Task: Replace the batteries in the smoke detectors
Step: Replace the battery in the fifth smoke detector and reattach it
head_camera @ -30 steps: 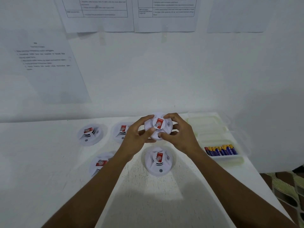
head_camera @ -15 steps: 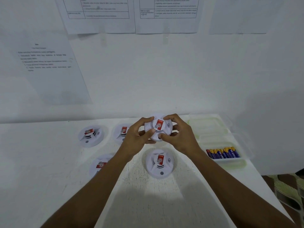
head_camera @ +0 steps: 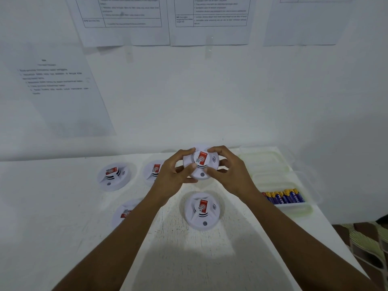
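I hold a round white smoke detector (head_camera: 201,162) with a red sticker above the table, face up. My left hand (head_camera: 175,175) grips its left rim and my right hand (head_camera: 230,173) its right rim, thumbs on the front. Several more white detectors lie on the white table (head_camera: 210,259): one (head_camera: 202,211) straight below the held one, one (head_camera: 114,176) at the far left, one (head_camera: 152,171) partly behind my left hand, one (head_camera: 123,214) partly under my left forearm. A row of blue and yellow batteries (head_camera: 283,197) lies in a clear tray (head_camera: 294,210) at the right.
The tray's open lid (head_camera: 264,162) lies behind it near the wall. Printed sheets (head_camera: 60,91) hang on the white wall behind the table. The table's right edge drops to a patterned floor (head_camera: 369,238).
The held detector has turned slightly between my hands, its small round button now facing me. The view has shifted a little; hands stay in place.
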